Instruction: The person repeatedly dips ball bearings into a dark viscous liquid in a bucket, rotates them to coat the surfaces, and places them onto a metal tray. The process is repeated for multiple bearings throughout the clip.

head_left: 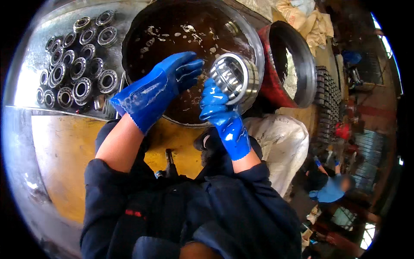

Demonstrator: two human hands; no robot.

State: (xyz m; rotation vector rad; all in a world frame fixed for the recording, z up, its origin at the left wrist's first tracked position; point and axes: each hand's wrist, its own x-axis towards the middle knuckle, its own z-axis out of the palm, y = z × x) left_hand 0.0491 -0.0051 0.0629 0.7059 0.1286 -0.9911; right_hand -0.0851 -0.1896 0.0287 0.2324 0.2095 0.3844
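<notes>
Both my hands wear wet blue rubber gloves. My right hand (217,108) grips a large steel roller bearing (235,77) from below, tilted up over a round metal basin (254,43) of dark, foamy liquid. My left hand (172,75) hovers over the basin just left of the bearing, fingers spread and pointing toward it, holding nothing. Whether its fingertips touch the bearing is unclear.
Several cleaned bearings (73,64) lie in rows on a metal tray at the upper left. A red drum (293,64) stands right of the basin, with stacked dark rings (327,99) beyond. Another person in blue (332,190) crouches at the lower right. Yellow floor (64,164) lies below.
</notes>
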